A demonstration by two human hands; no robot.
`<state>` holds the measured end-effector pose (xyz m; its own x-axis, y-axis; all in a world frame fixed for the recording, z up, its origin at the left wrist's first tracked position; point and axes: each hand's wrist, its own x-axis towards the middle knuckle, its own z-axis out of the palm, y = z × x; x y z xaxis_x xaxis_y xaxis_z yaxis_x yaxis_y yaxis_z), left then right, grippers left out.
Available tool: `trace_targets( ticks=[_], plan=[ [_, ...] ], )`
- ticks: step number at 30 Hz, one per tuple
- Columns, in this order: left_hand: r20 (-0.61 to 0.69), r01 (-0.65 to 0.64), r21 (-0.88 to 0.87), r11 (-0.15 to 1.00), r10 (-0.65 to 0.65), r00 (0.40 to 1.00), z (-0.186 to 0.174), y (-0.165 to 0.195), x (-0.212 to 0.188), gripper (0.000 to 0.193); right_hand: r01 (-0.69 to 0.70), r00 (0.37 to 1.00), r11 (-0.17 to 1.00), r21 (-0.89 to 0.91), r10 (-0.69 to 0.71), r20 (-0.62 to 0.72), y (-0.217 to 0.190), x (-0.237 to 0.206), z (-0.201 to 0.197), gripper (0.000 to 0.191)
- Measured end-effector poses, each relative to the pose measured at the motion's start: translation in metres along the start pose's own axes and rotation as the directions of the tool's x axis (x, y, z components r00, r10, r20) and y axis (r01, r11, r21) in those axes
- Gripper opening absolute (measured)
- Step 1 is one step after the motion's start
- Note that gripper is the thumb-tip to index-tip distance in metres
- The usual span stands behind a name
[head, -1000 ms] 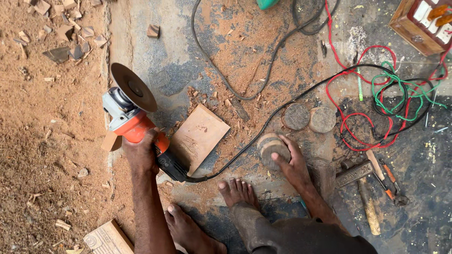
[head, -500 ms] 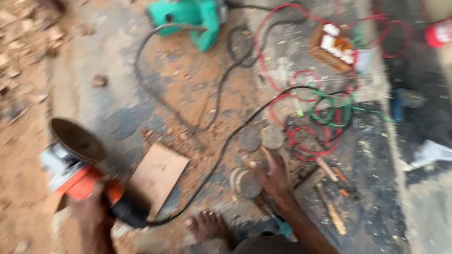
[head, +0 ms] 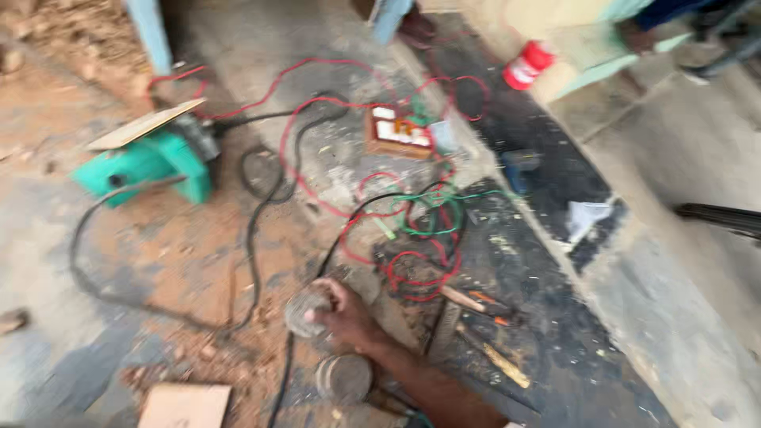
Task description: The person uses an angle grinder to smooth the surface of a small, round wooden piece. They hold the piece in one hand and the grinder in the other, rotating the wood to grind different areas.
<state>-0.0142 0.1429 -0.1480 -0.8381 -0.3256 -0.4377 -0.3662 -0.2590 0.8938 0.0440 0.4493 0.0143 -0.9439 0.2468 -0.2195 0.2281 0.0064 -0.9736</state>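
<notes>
Now lifted off the floor, round wooden disc [head: 307, 311] clasped in right hand [head: 342, 319], second disc [head: 344, 376] just beside; left hand and grinder gone from view.

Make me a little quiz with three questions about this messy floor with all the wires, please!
1. True or false: the right hand touches a round grey disc.
2. What colour is the power tool lying at the left of the floor? A) yellow B) green C) purple
3. Fill in: a thin flat ____ rests on top of that tool.

Key
1. True. The hand lies against the disc; a second disc sits nearer the person, beside the forearm.
2. B, green.
3. Board. It is pale and sits tilted on the tool. The tangle of red wires and green wires lies further right.
</notes>
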Motion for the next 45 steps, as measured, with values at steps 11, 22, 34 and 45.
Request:
trace_targets(
  ticks=[11, 22, 34, 45],
  plan=[
    [-0.099, -0.035, 0.034, 0.999, 0.038, 0.994, -0.107, 0.024, -0.004, 0.032, -0.555, 0.812, 0.589, 0.587, 0.231, 0.536, 0.086, 0.037, 0.103, 0.041],
    [-0.175, -0.046, 0.111, 0.993, 0.065, 0.982, -0.145, 0.02, -0.015, 0.049, -0.257, 0.848, 0.936, 0.242, 0.098, 0.521, 0.104, 0.046, 0.242, 0.062],
    [-0.164, 0.017, 0.124, 0.992, 0.004, 0.986, -0.15, 0.007, -0.034, 0.057, -0.049, 0.823, 0.989, 0.139, -0.039, 0.566, 0.103, 0.046, 0.278, 0.066],
    [-0.168, 0.08, 0.154, 0.985, -0.054, 0.984, -0.149, 0.017, -0.039, 0.066, -0.122, 0.873, 0.951, 0.286, -0.034, 0.487, 0.104, 0.04, 0.291, 0.06]
  ],
)
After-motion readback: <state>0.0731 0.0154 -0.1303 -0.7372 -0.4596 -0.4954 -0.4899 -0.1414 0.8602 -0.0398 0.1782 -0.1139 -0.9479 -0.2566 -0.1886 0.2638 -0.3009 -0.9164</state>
